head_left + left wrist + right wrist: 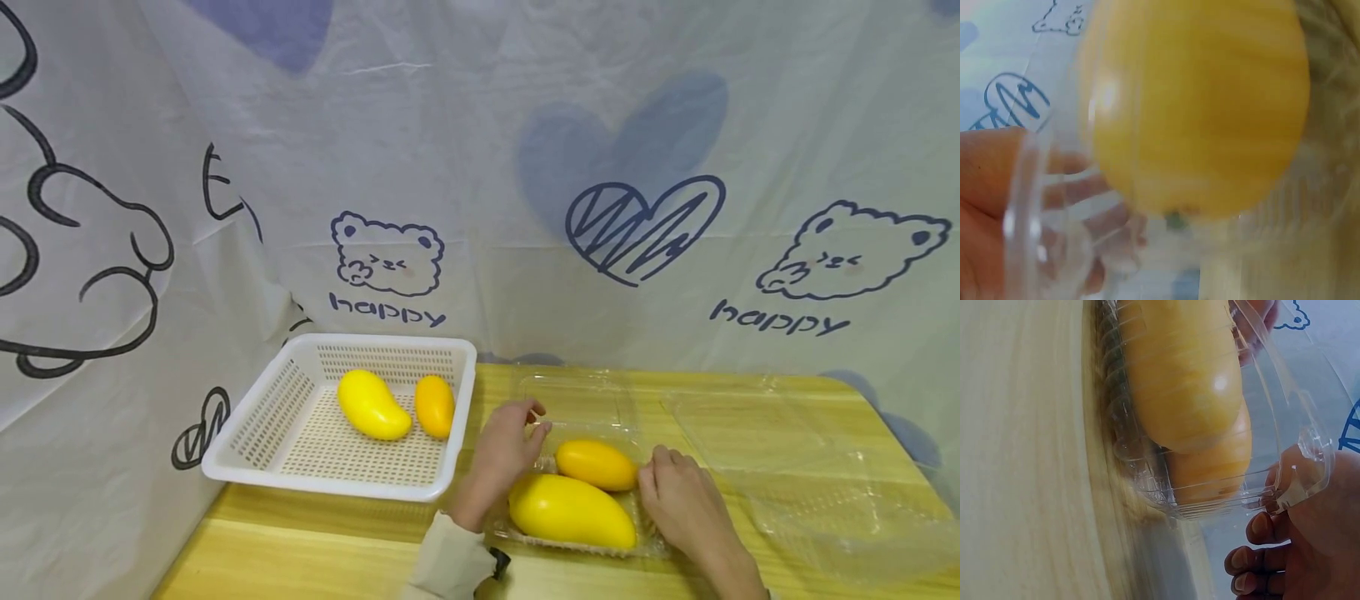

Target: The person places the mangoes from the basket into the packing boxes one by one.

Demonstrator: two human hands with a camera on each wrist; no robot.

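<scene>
A clear plastic clamshell container (652, 533) stands on the table with its lid (573, 400) folded back. In it lie a large yellow mango (572, 512) and, behind that, a smaller orange-yellow mango (596, 465). My left hand (508, 446) is at the container's left side, thumb and fingers spread apart; through the plastic in the left wrist view its loosely bent fingers (1107, 219) show. At the right side, my right hand (686, 504) holds the container's rim, its fingers (1260, 556) curled by the corner in the right wrist view.
A white perforated basket (247, 475) at the left holds a yellow mango (372, 406) and an orange-yellow mango (435, 407). More clear plastic containers (847, 500) stand at the right. A printed cloth (487, 167) hangs behind the wooden table (300, 550).
</scene>
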